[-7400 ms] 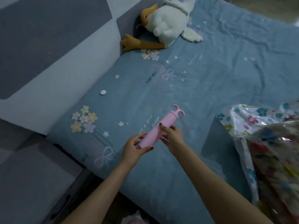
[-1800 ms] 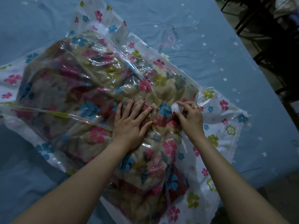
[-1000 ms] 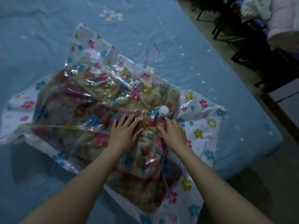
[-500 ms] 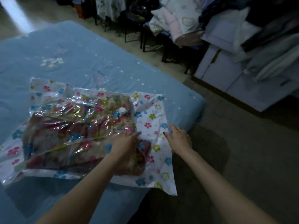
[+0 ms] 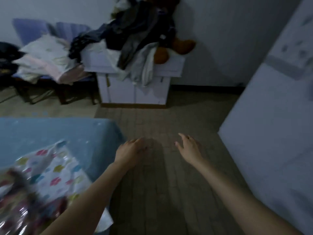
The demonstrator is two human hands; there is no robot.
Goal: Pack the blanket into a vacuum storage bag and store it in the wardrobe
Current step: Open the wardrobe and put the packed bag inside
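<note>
We find both hands held out over the floor [image 5: 169, 184], grasping nothing. The left hand [image 5: 130, 152] has its grip released, fingers loosely forward; the right hand [image 5: 188, 148] likewise, fingers spread, a ring on one finger. The vacuum storage bag [image 5: 50, 170], floral-printed with the blanket [image 5: 18, 197] inside, lies on the bed [image 5: 50, 131] at eight o'clock of the left hand, one corner overhanging the bed's edge; this part is blurred. A tall pale panel [image 5: 271, 133] at three o'clock may be the wardrobe; we cannot confirm it. A white cabinet [image 5: 133, 89] heaped with clothes [image 5: 132, 31] stands at twelve o'clock.

We judge the step in hand to be preparing the storage place. We advise opening the wardrobe fully, then lifting the bag with both hands beneath it, not by its thin border or valve, so the seal holds.
</note>
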